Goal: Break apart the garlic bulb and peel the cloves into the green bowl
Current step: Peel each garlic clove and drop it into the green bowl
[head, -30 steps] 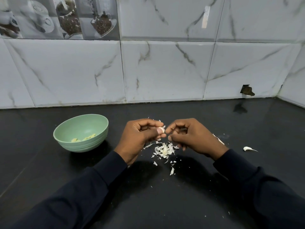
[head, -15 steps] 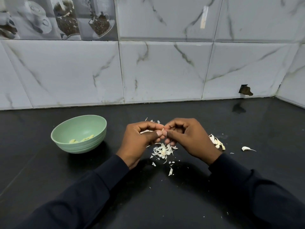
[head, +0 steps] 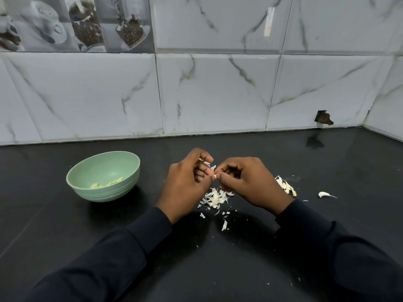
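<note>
Over the middle of the black counter my left hand [head: 187,182] and my right hand [head: 246,182] meet fingertip to fingertip. Between them they pinch a small garlic clove [head: 214,176], mostly hidden, with bits of white skin sticking out. A pile of peeled skin flakes [head: 214,198] lies right under the hands. The green bowl [head: 87,173] stands to the left with a few peeled cloves [head: 109,183] inside. Unpeeled cloves [head: 286,187] lie behind my right wrist, and one more clove [head: 325,194] lies farther right.
A marble-tiled wall [head: 218,94] closes the counter at the back and at the right corner, with a dark broken hole [head: 323,117] low in one tile. Small skin scraps [head: 224,225] are scattered on the counter toward me.
My hands closed together on the clove, and my left fingers have since turned upward. The cloves behind my right wrist have come into view.
</note>
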